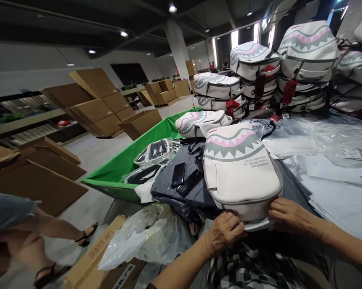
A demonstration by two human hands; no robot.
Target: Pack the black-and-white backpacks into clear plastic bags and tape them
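Note:
A white backpack [244,176] with a grey and pink shark-mouth print lies right in front of me, its printed side up and its lettering upside down. My left hand [225,232] is closed at the left of its near end, fingers curled by the pale strip there. On the right corner of that same end, my right hand [285,213] is closed too; its fingertips are partly hidden. Beneath the backpack is dark grey plastic sheeting [165,188], with a black phone [178,175] and another dark, flat item [190,182] on it. Another white backpack [195,122] lies just beyond.
Stacked white backpacks [307,60] with red tags rise at the back right. Clear plastic bags [343,140] and white sheets [343,188] cover the right side. A green-lined bin [108,176] holds wrapped bags. Cardboard boxes [93,100] and a person's legs [42,228] are at left.

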